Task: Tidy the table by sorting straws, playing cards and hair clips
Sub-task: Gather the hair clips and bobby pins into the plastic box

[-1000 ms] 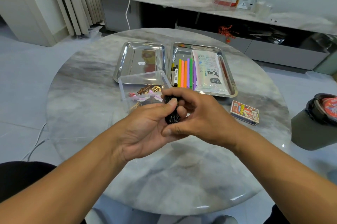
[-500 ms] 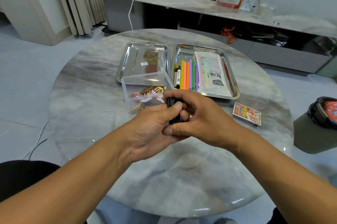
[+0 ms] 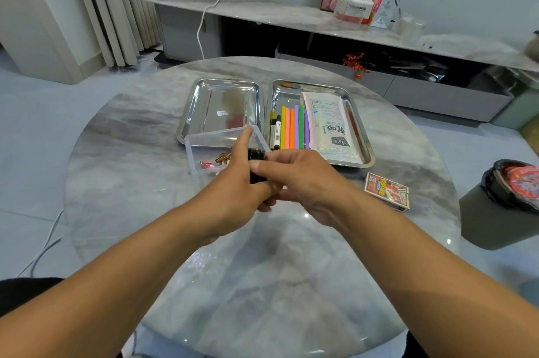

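both hands, left hand [image 3: 233, 197] and right hand [image 3: 303, 179], grip the black hair clip [image 3: 256, 165] between them.

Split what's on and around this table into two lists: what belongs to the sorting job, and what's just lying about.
Job: black hair clip held in both hands, left hand, right hand; clear box holding clips; coloured straws; straw packet; card box; empty tray.

Lying about: markers, bin, white cable.

On the desk [image 3: 145, 182] are two steel trays [image 3: 186, 127] [image 3: 368, 153], one clear plastic box [image 3: 192, 153] and one pack of playing cards [image 3: 387, 190]. The right tray holds five coloured straws [image 3: 292, 130], two markers [image 3: 276, 131] and one sealed packet [image 3: 328, 124]. Two hands [image 3: 233, 185] [image 3: 303, 177] share one black hair clip [image 3: 256, 155].
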Available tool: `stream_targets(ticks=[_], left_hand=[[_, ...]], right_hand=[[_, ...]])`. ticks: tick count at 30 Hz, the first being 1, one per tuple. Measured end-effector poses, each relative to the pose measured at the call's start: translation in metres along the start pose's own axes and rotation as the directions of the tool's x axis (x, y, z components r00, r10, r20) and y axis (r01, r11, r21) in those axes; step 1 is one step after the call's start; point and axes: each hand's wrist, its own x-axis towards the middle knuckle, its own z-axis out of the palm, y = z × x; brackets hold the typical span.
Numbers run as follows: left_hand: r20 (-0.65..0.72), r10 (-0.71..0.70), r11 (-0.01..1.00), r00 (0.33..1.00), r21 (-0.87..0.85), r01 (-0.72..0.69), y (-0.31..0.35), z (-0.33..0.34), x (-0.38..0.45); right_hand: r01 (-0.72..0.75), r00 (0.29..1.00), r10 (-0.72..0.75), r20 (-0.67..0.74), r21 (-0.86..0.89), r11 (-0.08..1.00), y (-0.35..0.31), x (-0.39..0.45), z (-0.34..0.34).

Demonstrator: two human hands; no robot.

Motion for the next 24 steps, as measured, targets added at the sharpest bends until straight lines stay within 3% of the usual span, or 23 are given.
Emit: stream_targets(ticks=[3,6,8,10,15,19,24], left_hand=[[0.042,-0.043,0.997,0.998,-0.058,0.045,0.007,-0.014,0.009],[-0.023,-0.071,0.984,0.997,0.162,0.074,0.013,-0.045,0.014],[-0.181,0.000,0.892,0.983,0.445,0.082,0.007,-0.064,0.019],[-0.248,0.062,0.745,0.967,0.657,0.120,-0.003,-0.076,0.025],[-0.211,0.039,0.645,0.977,0.752,0.137,-0.014,-0.074,0.029],[-0.041,-0.053,0.594,0.998,0.802,0.065,-0.017,-0.078,0.024],[0.060,-0.039,0.625,0.997,0.780,-0.022,-0.023,-0.078,0.014]], right_hand=[[-0.008,0.995,0.014,-0.098,0.064,0.998,-0.006,0.017,0.004],[0.072,0.971,-0.063,-0.229,0.034,0.997,-0.016,0.038,0.000],[0.100,0.936,-0.121,-0.332,-0.077,0.992,-0.019,0.052,-0.006],[0.110,0.898,-0.176,-0.403,-0.181,0.977,-0.021,0.064,-0.011],[0.116,0.876,-0.244,-0.416,-0.309,0.944,-0.027,0.085,-0.002],[-0.013,0.896,-0.268,-0.354,-0.625,0.781,-0.017,0.094,0.014],[-0.077,0.945,-0.250,-0.212,-0.884,0.461,-0.008,0.079,0.022]])
